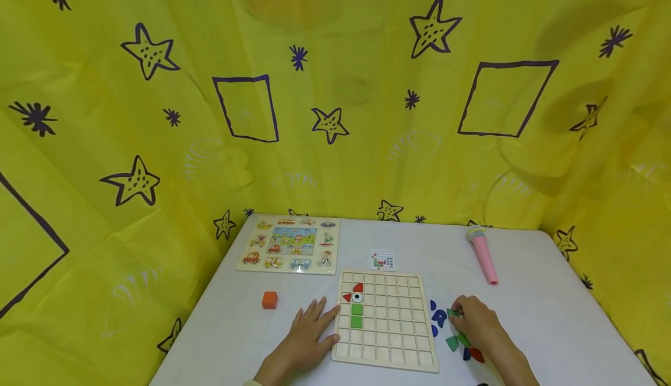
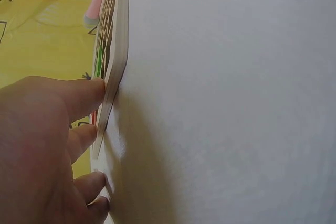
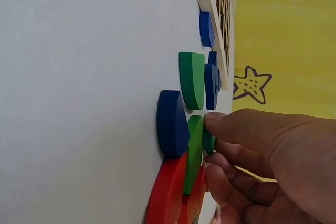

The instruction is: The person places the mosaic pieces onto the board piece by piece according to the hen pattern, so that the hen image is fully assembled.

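Observation:
A wooden grid board (image 1: 388,339) lies on the table, its left column of squares holding a few pieces: a red quarter-round (image 1: 358,287), a red triangle (image 1: 347,297), a white eye disc (image 1: 357,297) and two green squares (image 1: 356,321). Spread along the board's left edge, my left hand (image 1: 306,336) touches it with thumb and fingertip. To the right of the board, my right hand (image 1: 479,322) pinches a dark green block (image 3: 209,141) between thumb and fingers. Around it lie another green quarter-round (image 3: 192,80), a light green block (image 3: 193,153), blue pieces (image 3: 172,124) and red pieces (image 3: 167,192).
A small pattern card (image 1: 382,260) lies behind the board. At the back left is a vehicle picture puzzle (image 1: 255,266), with an orange cube (image 1: 269,300) in front of it. A pink toy microphone (image 1: 484,258) lies at the back right. Yellow curtains (image 1: 362,170) border the table.

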`<state>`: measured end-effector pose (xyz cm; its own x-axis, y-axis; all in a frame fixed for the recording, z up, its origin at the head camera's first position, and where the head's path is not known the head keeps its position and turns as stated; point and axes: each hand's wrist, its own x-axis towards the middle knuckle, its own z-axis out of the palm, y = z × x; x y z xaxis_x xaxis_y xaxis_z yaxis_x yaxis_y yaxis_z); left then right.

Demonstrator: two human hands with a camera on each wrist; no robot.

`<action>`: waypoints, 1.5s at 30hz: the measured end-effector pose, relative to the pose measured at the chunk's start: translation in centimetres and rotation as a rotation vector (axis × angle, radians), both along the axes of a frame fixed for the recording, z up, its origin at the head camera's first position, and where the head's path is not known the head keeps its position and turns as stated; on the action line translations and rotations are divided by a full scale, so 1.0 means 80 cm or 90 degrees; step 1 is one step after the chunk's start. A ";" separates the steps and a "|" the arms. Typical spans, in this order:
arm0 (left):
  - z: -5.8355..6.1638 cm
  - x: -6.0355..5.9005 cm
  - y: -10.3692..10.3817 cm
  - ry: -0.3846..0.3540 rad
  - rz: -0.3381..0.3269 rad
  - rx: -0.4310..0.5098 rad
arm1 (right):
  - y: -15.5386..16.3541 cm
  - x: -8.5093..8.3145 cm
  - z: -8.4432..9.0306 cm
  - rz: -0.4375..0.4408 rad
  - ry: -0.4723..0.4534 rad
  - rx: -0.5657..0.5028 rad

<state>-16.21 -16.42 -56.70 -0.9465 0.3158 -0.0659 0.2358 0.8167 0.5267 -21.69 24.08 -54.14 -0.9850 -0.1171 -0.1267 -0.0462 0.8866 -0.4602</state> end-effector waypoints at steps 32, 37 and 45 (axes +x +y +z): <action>-0.001 -0.001 -0.001 -0.001 0.000 -0.008 | -0.175 0.036 0.012 0.137 0.044 -0.141; -0.001 -0.002 0.000 -0.002 0.002 -0.012 | -0.202 0.049 0.011 0.200 0.105 -0.133; -0.002 -0.003 0.000 -0.004 0.003 -0.014 | -0.230 0.057 -0.001 0.277 0.189 -0.081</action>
